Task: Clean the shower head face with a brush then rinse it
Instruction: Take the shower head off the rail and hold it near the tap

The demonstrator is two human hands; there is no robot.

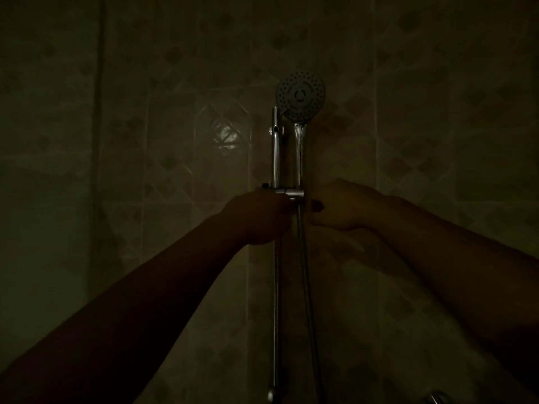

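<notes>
The room is very dark. A round shower head [301,94] hangs upright on the tiled wall, its dotted face turned towards me and its chrome handle seated in a holder bracket [293,193] on a vertical slide rail [275,153]. My left hand [259,218] reaches up and grips the bracket at the rail. Just right of the handle's lower end and the hose [304,272], my right hand [342,205] has its fingers curled. Whether it touches them is lost in the dark. No brush is visible.
Patterned wall tiles [180,176] fill the view, with a bright reflection left of the rail. The rail's lower mount [271,393] and part of a chrome fitting [436,398] show at the bottom edge.
</notes>
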